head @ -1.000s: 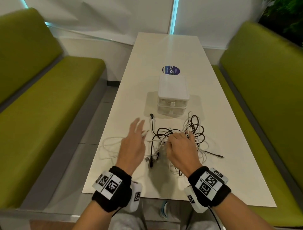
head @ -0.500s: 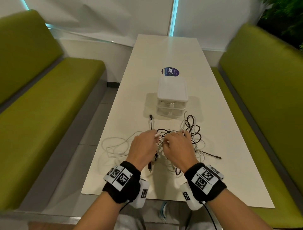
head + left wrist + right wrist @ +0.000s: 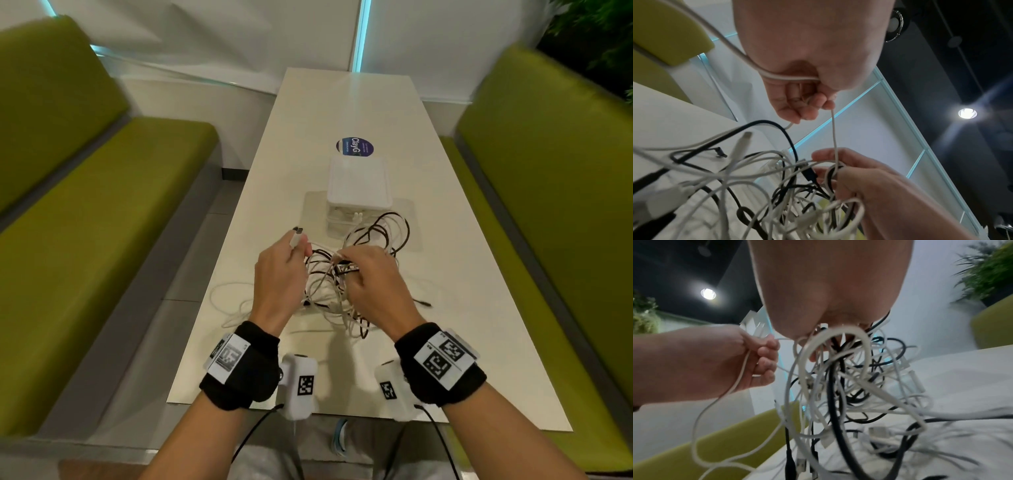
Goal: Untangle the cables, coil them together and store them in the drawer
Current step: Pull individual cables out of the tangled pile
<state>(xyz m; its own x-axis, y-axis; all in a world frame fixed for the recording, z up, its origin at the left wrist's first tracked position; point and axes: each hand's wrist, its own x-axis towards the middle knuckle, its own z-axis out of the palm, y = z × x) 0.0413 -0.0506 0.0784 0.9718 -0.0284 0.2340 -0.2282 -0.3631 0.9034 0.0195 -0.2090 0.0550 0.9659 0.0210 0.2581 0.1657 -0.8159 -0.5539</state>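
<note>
Cable tangle (image 3: 346, 284) lifted just before drawer unit (image 3: 358, 192) — right hand (image 3: 373, 287) gripping it, left hand (image 3: 279, 277) pinching white cable (image 3: 297, 238). Risk: hard pulling tightens knots.

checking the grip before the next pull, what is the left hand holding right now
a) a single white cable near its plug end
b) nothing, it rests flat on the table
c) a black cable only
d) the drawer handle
a: the left hand curls its fingers round a white cable with the plug end sticking out above the fist, while the right hand grips the tangled bundle lifted off the table.
</note>
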